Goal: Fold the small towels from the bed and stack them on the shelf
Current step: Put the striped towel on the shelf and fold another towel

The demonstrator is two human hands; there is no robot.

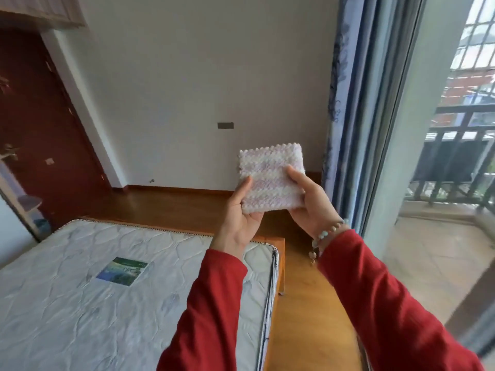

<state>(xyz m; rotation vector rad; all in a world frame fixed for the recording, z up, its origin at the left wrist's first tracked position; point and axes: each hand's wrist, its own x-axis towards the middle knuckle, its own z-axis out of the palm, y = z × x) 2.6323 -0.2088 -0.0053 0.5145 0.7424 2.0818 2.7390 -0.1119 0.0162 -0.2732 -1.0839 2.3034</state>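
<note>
Both hands are raised in front of the body and clamped on one small folded towel, white with pale lilac stripes and a nubbly pile [271,178]. Left hand [242,210], at 9 o'clock of the towel, has its thumb pressed on the near face and its fingers hidden behind. Right hand [312,200], at 3 o'clock, grips the same way, thumb on the front, with a bracelet of pale green and pink beads [325,236] round the wrist. Loose red sleeves [214,311] cover both forearms.

The towel is held in the air, roughly square and near upright, touching nothing but the hands, above the wooden floor [308,303].

At 7 o'clock of the hands lies a bare white quilted mattress [107,303] in an orange wooden bed frame [278,253], with a blue-green rectangular label [122,271] sewn on its top.

Farther off, at 12 o'clock, stands a plain white wall [201,89] with a dark socket plate [225,125]. At 10 o'clock is a dark red wooden door [40,129]. At 2 o'clock hang blue patterned curtains [345,103], and beyond them a balcony with a dark railing [455,156].
</note>
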